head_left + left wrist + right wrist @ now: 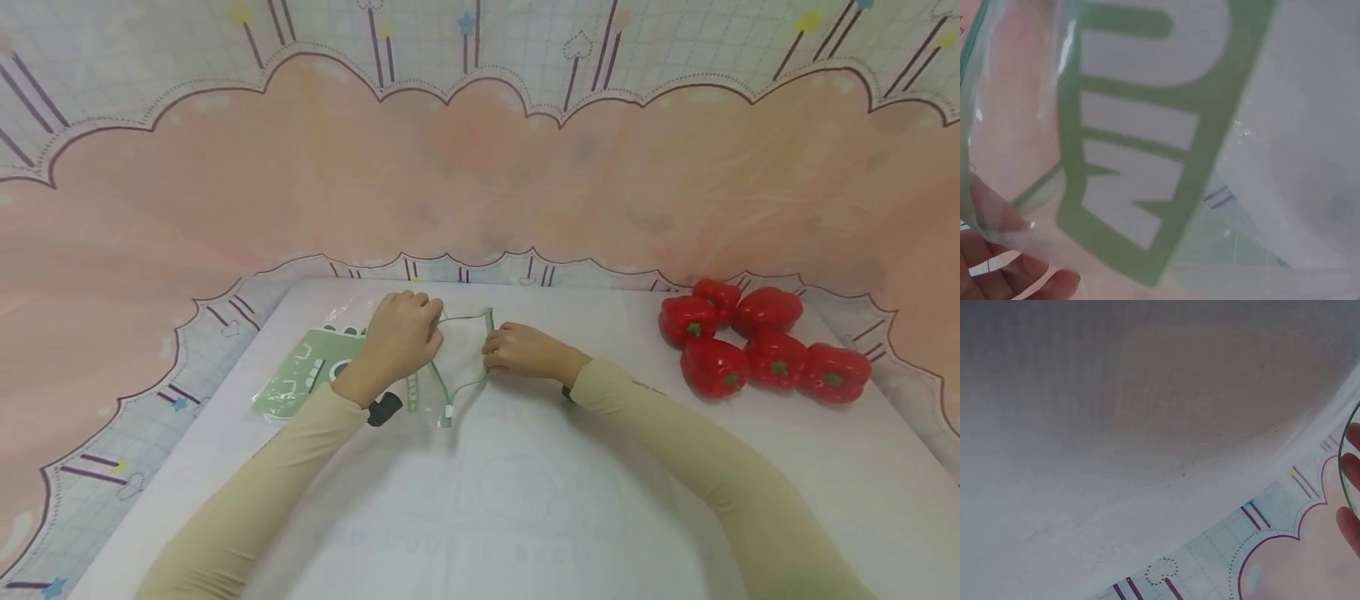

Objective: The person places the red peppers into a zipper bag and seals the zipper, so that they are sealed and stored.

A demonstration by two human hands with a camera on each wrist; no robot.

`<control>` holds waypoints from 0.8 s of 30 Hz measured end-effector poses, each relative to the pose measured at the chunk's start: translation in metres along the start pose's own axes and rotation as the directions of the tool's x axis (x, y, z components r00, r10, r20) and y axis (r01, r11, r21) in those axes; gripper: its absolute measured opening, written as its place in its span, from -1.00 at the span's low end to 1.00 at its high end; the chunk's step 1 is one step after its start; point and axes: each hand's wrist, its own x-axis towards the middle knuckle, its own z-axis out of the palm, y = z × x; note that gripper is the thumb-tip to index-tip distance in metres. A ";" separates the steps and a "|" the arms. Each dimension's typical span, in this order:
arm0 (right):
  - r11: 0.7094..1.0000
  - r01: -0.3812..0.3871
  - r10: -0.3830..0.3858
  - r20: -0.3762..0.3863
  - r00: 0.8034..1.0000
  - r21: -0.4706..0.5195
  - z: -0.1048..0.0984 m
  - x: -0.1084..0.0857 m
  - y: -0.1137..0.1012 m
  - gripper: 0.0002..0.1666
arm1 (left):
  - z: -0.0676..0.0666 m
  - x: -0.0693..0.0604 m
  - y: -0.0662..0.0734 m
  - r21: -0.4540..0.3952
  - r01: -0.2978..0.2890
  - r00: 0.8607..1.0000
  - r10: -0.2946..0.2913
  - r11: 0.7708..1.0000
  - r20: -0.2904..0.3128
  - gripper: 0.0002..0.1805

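A clear plastic zip bag (pixel 296 379) with green printing lies at the left of the white table, its mouth spread apart between my hands. My left hand (pixel 401 337) pinches one edge of the mouth; in the left wrist view, large white letters on green (pixel 1141 125) fill the middle, with fingers (pixel 1007 269) at the lower left. The opposite edge, a green zip strip, is pinched by my right hand (pixel 528 352). At the near end of the strip is a white slider (pixel 448 411). Only fingertips (pixel 1350 469) against the rim show in the right wrist view.
Several red bell peppers (pixel 776 358) sit in a cluster at the table's right rear. Behind the white table (pixel 480 508) hangs a pink and white patterned cloth (pixel 450 183), which also runs along both sides.
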 end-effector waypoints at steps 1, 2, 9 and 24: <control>1.000 0.000 0.000 -0.001 1.000 -0.003 0.001 0.000 0.000 -0.87 | 0.000 0.000 0.000 0.003 -0.003 1.000 0.003 1.000 -0.007 -0.96; 1.000 0.001 -0.001 -0.005 1.000 -0.005 0.001 0.000 0.001 -0.88 | 0.001 -0.001 0.000 0.006 -0.003 1.000 0.003 1.000 -0.020 -0.96; 1.000 -0.001 0.002 -0.029 1.000 0.014 0.003 -0.002 0.003 -0.89 | 0.015 -0.006 0.004 -0.030 0.101 0.985 -0.104 0.994 -0.136 -0.93; 0.999 -0.052 0.052 0.013 0.999 0.007 -0.002 -0.005 0.004 -0.86 | 0.032 -0.010 0.015 -0.043 0.205 0.961 -0.209 0.978 -0.181 -0.92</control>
